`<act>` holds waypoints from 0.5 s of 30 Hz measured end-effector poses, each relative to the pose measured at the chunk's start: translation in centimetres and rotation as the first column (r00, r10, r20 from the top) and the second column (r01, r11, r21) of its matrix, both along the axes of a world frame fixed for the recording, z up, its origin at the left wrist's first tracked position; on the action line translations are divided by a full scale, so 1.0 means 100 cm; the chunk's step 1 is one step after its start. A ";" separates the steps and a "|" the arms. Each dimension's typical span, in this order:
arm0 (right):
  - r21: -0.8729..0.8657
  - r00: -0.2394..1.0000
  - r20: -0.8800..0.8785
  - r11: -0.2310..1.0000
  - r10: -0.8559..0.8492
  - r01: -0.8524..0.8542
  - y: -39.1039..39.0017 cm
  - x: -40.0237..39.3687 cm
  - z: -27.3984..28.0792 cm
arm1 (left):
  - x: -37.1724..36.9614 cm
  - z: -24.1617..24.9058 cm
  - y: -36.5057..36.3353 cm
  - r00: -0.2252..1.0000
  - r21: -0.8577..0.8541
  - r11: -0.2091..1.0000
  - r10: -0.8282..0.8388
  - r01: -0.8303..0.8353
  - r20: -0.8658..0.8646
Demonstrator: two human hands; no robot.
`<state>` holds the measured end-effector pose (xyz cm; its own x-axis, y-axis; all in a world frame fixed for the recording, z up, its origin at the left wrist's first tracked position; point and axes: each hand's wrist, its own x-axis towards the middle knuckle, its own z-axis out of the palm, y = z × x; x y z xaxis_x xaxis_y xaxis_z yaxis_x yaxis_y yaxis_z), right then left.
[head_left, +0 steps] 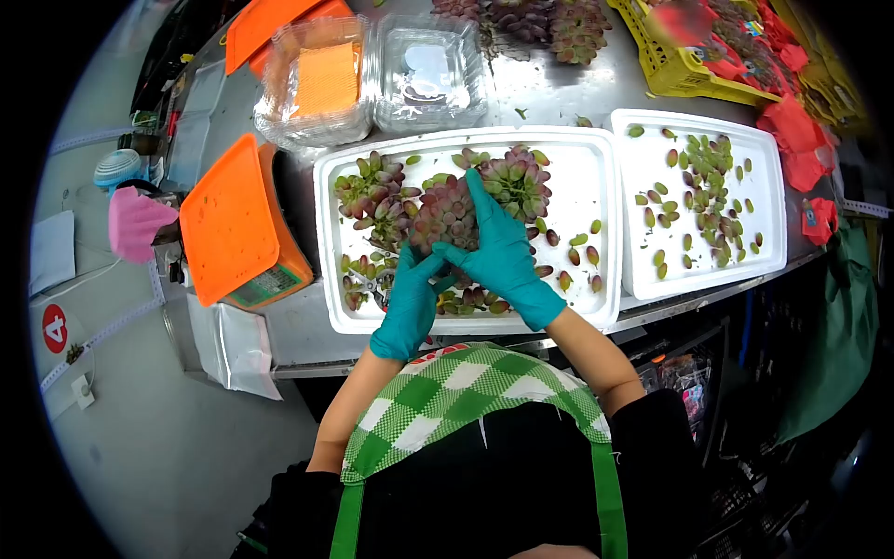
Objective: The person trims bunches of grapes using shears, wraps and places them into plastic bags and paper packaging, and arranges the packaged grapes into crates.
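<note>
Both my hands wear teal gloves and meet over a white foam tray [582, 158]. They are around a purple-green succulent rosette [445, 216]. My left hand [410, 296] is closed at its lower left edge, fingers bent under the leaves. With its index finger stretched along the right side and its thumb at the bottom, my right hand [503, 256] grips the same rosette. Other succulents [372, 191] lie at the tray's left, and another rosette [515, 182] is at the upper right. Small scissors [374, 276] lie beside my left hand. Loose plump leaves [575, 256] are scattered about.
A second white tray [773, 205] with many loose leaves stands at right. Behind are clear plastic boxes [430, 74], more succulents [577, 33] and a yellow crate [666, 70]. An orange container [233, 219] stands at left. The metal table's front edge [326, 365] runs before me.
</note>
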<state>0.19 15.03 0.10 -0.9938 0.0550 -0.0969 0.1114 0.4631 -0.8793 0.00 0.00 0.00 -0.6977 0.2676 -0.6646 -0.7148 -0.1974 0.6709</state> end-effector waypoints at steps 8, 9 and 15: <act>-0.798 0.958 0.066 0.562 -0.280 0.219 0.007 0.005 -0.012 | -0.006 0.059 -0.005 0.854 -0.064 0.965 -0.256 0.256 -0.453; -0.905 0.958 0.187 0.341 -0.219 0.255 0.005 0.007 -0.005 | -0.007 0.072 -0.010 0.802 -0.067 0.944 -0.310 0.322 -0.511; -0.952 0.947 0.304 -0.012 0.106 0.307 -0.035 0.027 0.027 | -0.012 0.075 -0.041 0.814 0.104 0.984 -0.059 0.146 -0.578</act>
<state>2.90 11.55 2.78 -0.9144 -0.2026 -0.3505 0.3335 -0.8677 -0.3685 -1.23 -4.06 7.45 -0.9027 0.4168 -0.1065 -0.2330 -0.2655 0.9355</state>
